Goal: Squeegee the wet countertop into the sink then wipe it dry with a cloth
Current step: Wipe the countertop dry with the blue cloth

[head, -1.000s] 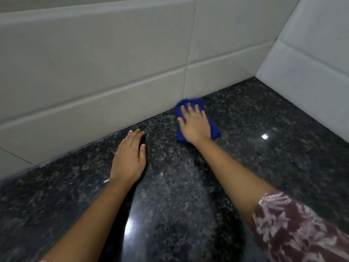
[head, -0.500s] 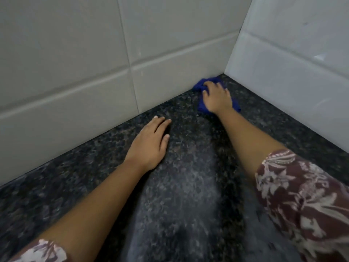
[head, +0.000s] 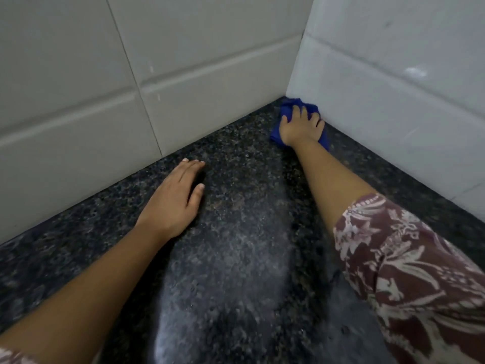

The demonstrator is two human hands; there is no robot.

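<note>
Right hand [head: 301, 128]: fingers curled over blue cloth [head: 287, 112], bunched against wall [head: 380, 109]. Left hand [head: 173, 199] flat, fingers straight, bracing on countertop [head: 236, 245]. Press firmly; drag outward along wall.

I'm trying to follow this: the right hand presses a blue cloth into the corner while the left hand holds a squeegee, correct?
Not quite. The head view shows the left hand holding nothing, flat on the countertop. The right hand does press the blue cloth into the corner.
</note>
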